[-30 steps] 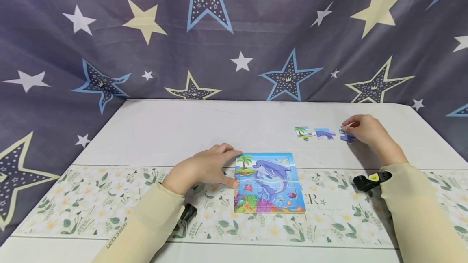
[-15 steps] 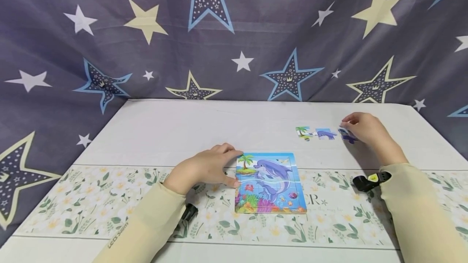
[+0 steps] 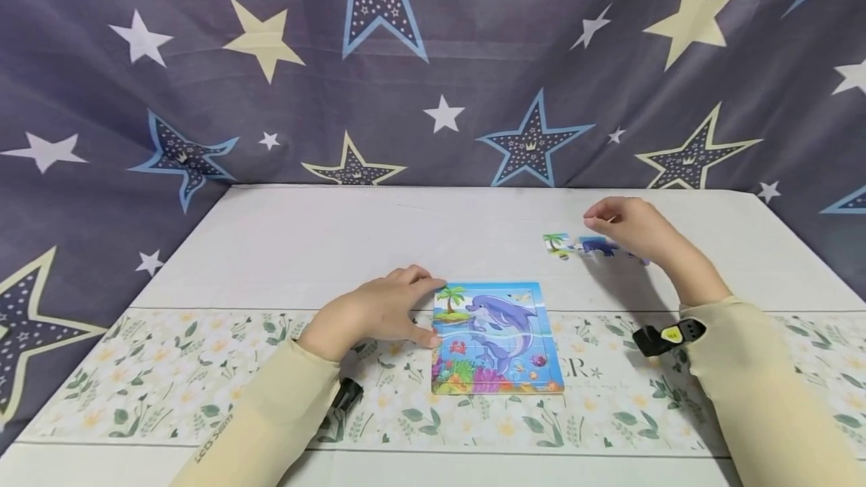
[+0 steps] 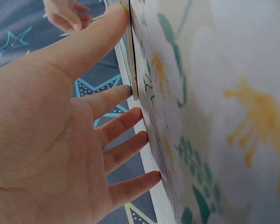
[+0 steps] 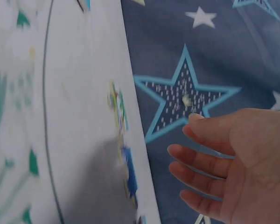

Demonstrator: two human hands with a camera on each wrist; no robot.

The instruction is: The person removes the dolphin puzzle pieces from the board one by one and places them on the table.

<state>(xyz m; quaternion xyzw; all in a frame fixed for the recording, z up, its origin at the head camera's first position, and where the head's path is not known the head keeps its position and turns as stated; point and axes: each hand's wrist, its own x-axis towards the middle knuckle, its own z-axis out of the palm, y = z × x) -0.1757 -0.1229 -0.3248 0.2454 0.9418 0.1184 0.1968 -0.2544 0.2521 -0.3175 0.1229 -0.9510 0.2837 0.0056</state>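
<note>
Above the row of loose puzzle pieces at the far right of the tabletop, the right hand has lifted and shifted leftward, away from the rightmost piece, which it was touching a moment ago. That piece now lies partly hidden beside the middle dolphin piece and the palm-tree piece, so it seems to have been let go, and all three sit apart from the dolphin puzzle board. The right fingers curl loosely, apparently around nothing, the palm clear of the surface and the forearm slanting in from the lower right. The left hand has stayed put, fingers spread, thumb and index finger touching the left edge of the board, which lies flat near the centre.
</note>
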